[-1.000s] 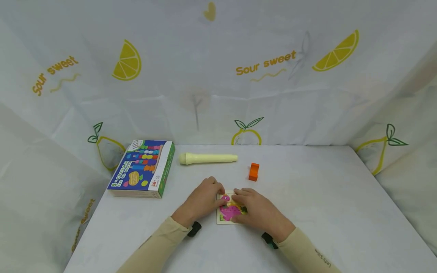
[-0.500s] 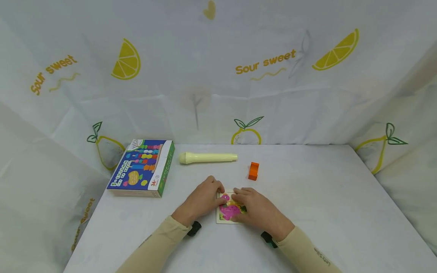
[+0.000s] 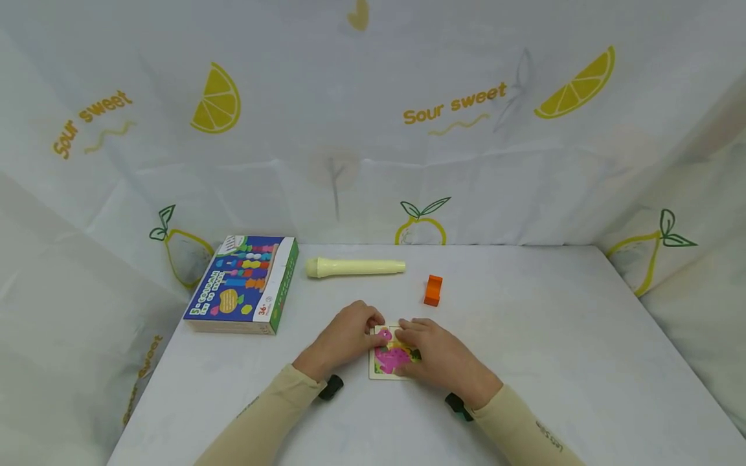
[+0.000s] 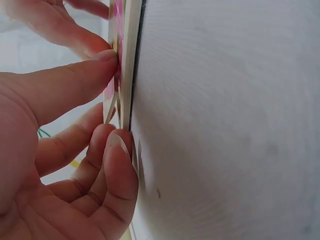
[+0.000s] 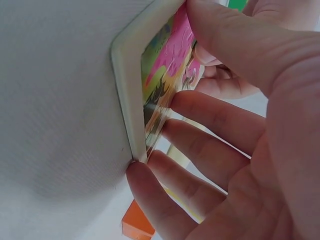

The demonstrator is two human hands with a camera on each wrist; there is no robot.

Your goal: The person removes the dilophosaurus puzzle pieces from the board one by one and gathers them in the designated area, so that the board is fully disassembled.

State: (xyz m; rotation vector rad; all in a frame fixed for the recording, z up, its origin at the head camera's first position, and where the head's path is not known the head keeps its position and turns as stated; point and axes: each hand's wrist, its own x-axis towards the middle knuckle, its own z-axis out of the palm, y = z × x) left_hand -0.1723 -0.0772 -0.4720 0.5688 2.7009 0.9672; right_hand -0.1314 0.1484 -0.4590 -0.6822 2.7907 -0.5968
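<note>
A small square puzzle [image 3: 390, 361] with a pink dinosaur picture and a cream border lies on the table between both hands. My left hand [image 3: 345, 338] is at its upper left, pinching a thin puzzle piece [image 4: 111, 109] whose edge stands tilted up from the board in the left wrist view. The left thumb rests on the picture, and the other fingers curl at the frame's edge. Over the puzzle's right side lies my right hand [image 3: 441, 359], its fingers spread and fairly straight. Its fingertips touch the picture and the border [image 5: 127, 100], while the palm hides the right part.
Behind the hands lie a pale yellow microphone-shaped toy [image 3: 357, 267] and a small orange block [image 3: 433, 290]. A blue toy box [image 3: 241, 285] sits at the left on the white table [image 3: 559, 349]. A fruit-printed curtain [image 3: 326, 181] closes off the back.
The head view has tilted slightly. My left thumb and fingers have shifted a little at the puzzle's upper left; the right hand keeps its place.
</note>
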